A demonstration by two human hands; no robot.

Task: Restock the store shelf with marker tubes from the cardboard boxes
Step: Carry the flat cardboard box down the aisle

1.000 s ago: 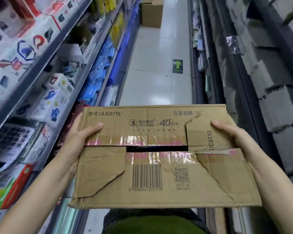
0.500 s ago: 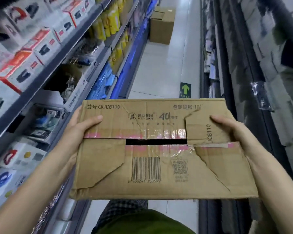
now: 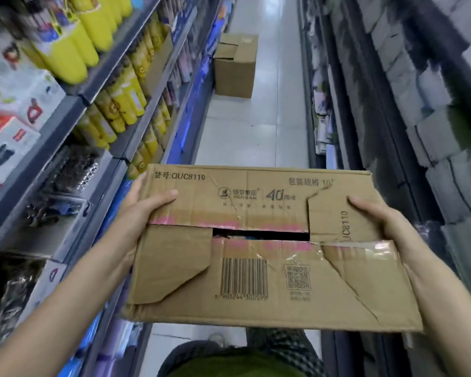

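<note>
you've got the cardboard box (image 3: 269,248) held out in front of you in the aisle, up off the floor, one hand on each end. your left hand (image 3: 144,210) grips the left end, thumb curled over the top flap, and your right hand (image 3: 378,219) does the same on the right end. the flaps are mostly folded shut, torn and taped, with a dark slot open in the middle, can't tell what's inside. shelves (image 3: 98,85) on your left carry yellow tubes (image 3: 76,53). a second cardboard box (image 3: 235,66) sits on the floor (image 3: 256,131) further down, near the left shelves.
</note>
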